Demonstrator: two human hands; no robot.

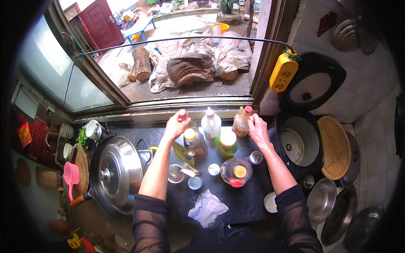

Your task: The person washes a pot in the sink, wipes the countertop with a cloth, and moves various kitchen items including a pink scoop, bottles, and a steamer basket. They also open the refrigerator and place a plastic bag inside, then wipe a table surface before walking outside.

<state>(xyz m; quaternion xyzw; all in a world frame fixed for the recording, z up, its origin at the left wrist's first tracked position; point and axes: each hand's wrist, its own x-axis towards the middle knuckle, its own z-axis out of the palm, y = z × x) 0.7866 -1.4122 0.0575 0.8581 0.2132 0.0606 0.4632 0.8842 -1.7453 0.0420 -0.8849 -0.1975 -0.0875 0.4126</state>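
My left hand (176, 126) is at a red-capped plastic bottle (182, 114) at the back of the dark counter, its fingers around the neck. My right hand (259, 130) touches the side of a red-capped jug (241, 125) with a label; its grip is partly hidden. Between them stands a white jug (211, 124). Nearer are a yellow-capped bottle (195, 144), a green jar (226, 147) with a pale lid and a large round bottle (236, 172) with a yellow cap. A white cloth (208, 208) lies crumpled near the counter's front edge.
A wok (95, 177) with a steel lid (118, 172) stands at left, beside a pink dipper (71, 174). An open cooker (299, 144) and a woven basket (334, 147) are at right. A yellow power strip (284, 72) hangs by the open window. Small jars stand mid-counter.
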